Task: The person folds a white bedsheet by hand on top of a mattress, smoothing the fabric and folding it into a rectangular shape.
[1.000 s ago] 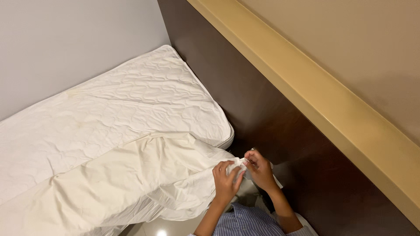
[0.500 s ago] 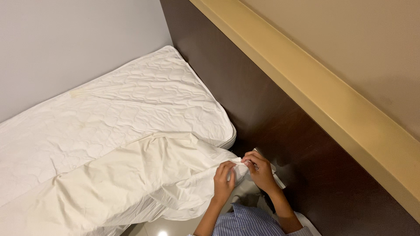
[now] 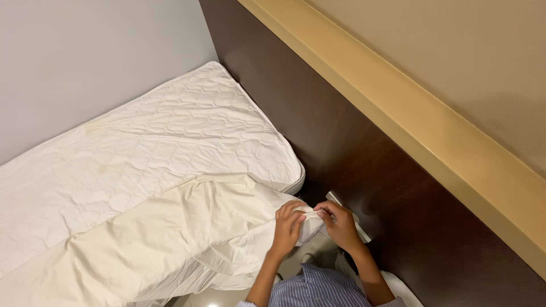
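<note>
Sheet corner (image 3: 310, 219) pinched between left hand (image 3: 289, 224) and right hand (image 3: 340, 224); sheet (image 3: 170, 244) stretched leftward across mattress (image 3: 170, 136).

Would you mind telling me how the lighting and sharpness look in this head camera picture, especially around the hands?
Head view: soft, even indoor light, with no harsh glare on the white quilted mattress; the dark brown wooden headboard panel sits in deep shade; the left hand and right hand, pinching a corner of the cream fabric sheet, look reasonably sharp; a small bright reflection shows on the glossy floor at the bottom edge.
</note>
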